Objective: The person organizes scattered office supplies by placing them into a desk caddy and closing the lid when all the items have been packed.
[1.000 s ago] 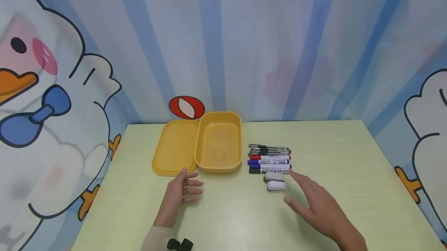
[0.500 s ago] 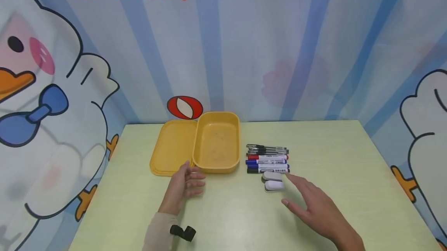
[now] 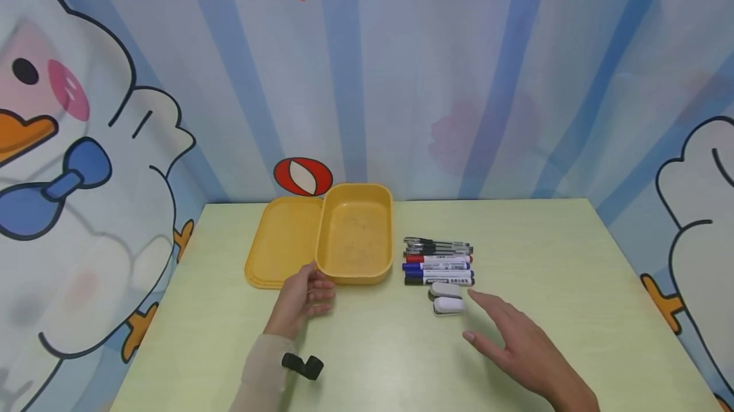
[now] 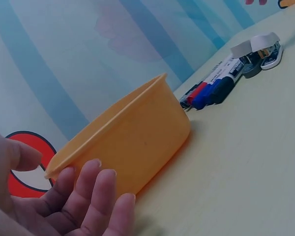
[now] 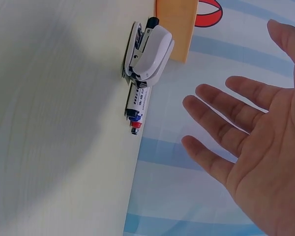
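Note:
A yellow plastic box (image 3: 355, 234), open at the top, stands at the back of the table, its inside bare. Its flat yellow lid (image 3: 283, 243) lies against the box's left side. My left hand (image 3: 301, 297) is at the box's near left corner, over the lid's near edge. In the left wrist view its thumb (image 4: 27, 156) is by the rim and its loosely bent fingers lie beside the outer wall; whether they touch it I cannot tell. My right hand (image 3: 516, 345) hovers with fingers spread, holding nothing, right of two small white staplers (image 3: 448, 305).
Behind the staplers, several whiteboard markers (image 3: 438, 267) with black, blue and red caps lie in a row. Beyond them lie several black pens (image 3: 437, 245). A duck-print curtain (image 3: 413, 81) rises behind the pale table (image 3: 516, 246).
My left hand has moved forward to the box's near left corner, over the lid's edge. My right hand stays near the staplers, nearly still. Box, lid and pens have not moved.

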Tool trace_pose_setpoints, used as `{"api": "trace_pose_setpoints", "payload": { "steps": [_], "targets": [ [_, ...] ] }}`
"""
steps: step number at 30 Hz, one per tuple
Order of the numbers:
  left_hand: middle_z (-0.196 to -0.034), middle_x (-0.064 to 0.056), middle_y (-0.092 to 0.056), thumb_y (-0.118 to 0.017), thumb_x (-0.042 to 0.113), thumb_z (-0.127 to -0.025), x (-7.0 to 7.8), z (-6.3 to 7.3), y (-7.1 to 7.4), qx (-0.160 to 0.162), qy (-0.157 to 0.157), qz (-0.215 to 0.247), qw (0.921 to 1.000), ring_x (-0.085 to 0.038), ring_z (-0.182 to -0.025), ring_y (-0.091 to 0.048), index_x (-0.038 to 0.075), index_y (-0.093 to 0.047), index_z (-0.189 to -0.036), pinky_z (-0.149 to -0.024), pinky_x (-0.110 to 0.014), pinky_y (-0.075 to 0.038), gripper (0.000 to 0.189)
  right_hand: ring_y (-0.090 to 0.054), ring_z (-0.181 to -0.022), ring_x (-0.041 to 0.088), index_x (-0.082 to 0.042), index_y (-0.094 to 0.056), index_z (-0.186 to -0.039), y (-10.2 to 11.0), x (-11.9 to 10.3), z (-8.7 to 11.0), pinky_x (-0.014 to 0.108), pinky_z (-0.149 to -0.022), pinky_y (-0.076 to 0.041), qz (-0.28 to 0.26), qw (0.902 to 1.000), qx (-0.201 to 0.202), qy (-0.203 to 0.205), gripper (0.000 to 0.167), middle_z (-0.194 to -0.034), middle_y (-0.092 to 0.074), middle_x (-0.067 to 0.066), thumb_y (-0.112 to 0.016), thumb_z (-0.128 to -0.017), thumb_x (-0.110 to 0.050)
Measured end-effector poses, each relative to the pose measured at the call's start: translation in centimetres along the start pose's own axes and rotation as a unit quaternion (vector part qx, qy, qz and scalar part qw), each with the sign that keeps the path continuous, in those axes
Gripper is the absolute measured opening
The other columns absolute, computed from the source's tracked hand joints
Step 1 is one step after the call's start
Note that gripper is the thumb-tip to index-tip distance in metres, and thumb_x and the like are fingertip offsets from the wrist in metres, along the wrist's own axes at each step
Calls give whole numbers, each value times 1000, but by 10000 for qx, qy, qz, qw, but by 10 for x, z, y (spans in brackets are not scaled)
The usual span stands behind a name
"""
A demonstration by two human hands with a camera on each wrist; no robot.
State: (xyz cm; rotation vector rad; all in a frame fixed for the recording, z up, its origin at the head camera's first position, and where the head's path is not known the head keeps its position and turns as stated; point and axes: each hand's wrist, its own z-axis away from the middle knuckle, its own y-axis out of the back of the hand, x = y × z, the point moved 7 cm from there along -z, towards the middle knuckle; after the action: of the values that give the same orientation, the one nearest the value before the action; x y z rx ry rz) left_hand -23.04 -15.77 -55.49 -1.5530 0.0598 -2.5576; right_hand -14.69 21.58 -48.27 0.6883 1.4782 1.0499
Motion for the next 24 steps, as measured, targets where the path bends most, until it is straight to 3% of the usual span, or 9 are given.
{"api": "trace_pose_setpoints", "payload": {
  "steps": [6, 16, 19, 24],
  "targets": [
    [-92, -7, -70, -48, 31, -105, -5, -7, 0, 78, 98, -41, 9999, -18, -78, -68, 0, -62, -108, -72, -37, -60, 34, -53, -133, 33, -19, -48, -151, -2, 0, 3, 61, -104, -44, -108, 9999, -50, 96, 78, -148, -55, 7, -51, -94, -71],
    [-92, -6, -70, -51, 33, -104, -7, -9, 2, 156, 211, -22, 9997, -17, -77, -67, 2, -63, -108, -71, -35, -59, 34, -53, -134, 33, -20, -46, -152, -7, 6, 1, 59, -105, -45, -176, 9993, -330, 1, 80, -147, -55, 7, -49, -93, -74],
    [-92, -6, -70, -52, 34, -104, -7, -9, 2, 173, 230, -28, 9996, -17, -78, -67, 2, -63, -108, -71, -35, -58, 34, -54, -133, 33, -19, -48, -151, -7, 8, -1, 59, -105, -46, -134, 9996, -260, -37, 72, -147, -56, 8, -57, -95, -64],
    [-93, -6, -70, -52, 34, -104, -6, -9, 3, 177, 233, -4, 9996, -17, -78, -67, 2, -64, -108, -71, -35, -58, 34, -59, -128, 32, -15, -53, -147, -3, 8, -3, 56, -101, -50, -33, 9998, 192, 64, 61, -140, -62, 7, -70, -95, -42]
  ]
}}
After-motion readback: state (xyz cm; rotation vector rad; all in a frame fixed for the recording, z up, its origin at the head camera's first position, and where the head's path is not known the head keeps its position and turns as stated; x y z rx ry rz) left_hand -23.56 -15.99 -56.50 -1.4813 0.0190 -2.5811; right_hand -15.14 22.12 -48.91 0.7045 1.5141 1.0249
